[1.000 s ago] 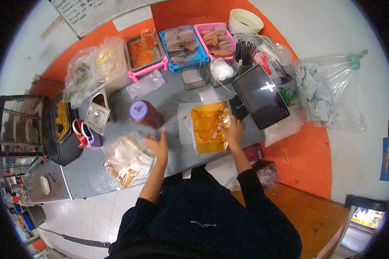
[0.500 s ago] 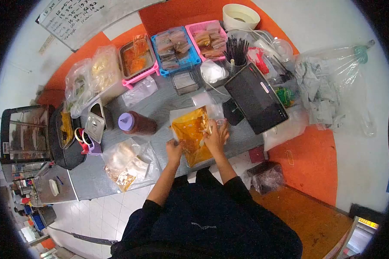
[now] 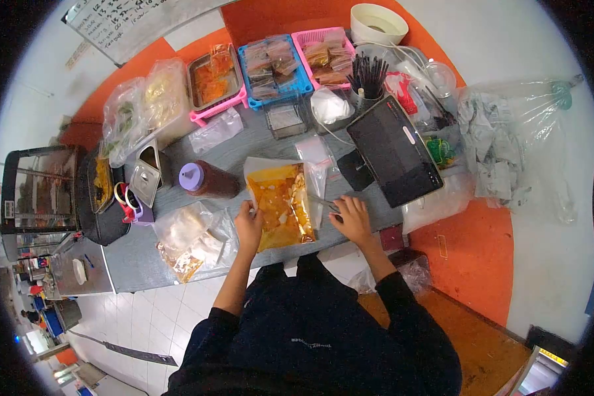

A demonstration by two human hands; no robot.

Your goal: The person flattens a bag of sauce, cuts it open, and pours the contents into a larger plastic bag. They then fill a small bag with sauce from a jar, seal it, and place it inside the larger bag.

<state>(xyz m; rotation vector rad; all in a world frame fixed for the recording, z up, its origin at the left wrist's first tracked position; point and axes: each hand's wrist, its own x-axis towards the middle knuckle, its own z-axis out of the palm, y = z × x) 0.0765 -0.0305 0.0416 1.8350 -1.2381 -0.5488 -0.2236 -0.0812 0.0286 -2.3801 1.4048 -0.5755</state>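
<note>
A clear plastic bag of orange-brown sauce (image 3: pixel 274 211) lies flat on the grey table in front of me, with paler lumps showing inside. My left hand (image 3: pixel 248 228) is closed at its left edge, fingertips pinching the plastic. To the right of the bag, my right hand (image 3: pixel 353 221) holds a slim grey metal utensil (image 3: pixel 323 203) low over the table; its tip points left toward the bag, and its exact kind is unclear. Left of my left hand lies another clear bag (image 3: pixel 195 241) with pale contents and brown sauce. Behind it rests a lilac-capped squeeze bottle (image 3: pixel 208 180) of dark sauce.
A black tablet on a stand (image 3: pixel 396 152) stands to the right. Along the back are a blue basket (image 3: pixel 303 84) and a pink basket (image 3: pixel 299 41) of packets, plus a metal tray (image 3: pixel 194 82). Small plastic bags (image 3: pixel 317 155) lie behind the sauce bag.
My right hand has moved off the bag to the right, and a metal utensil now shows at its fingers. The bag lies flatter and a little left; my left hand shifted left with it.
</note>
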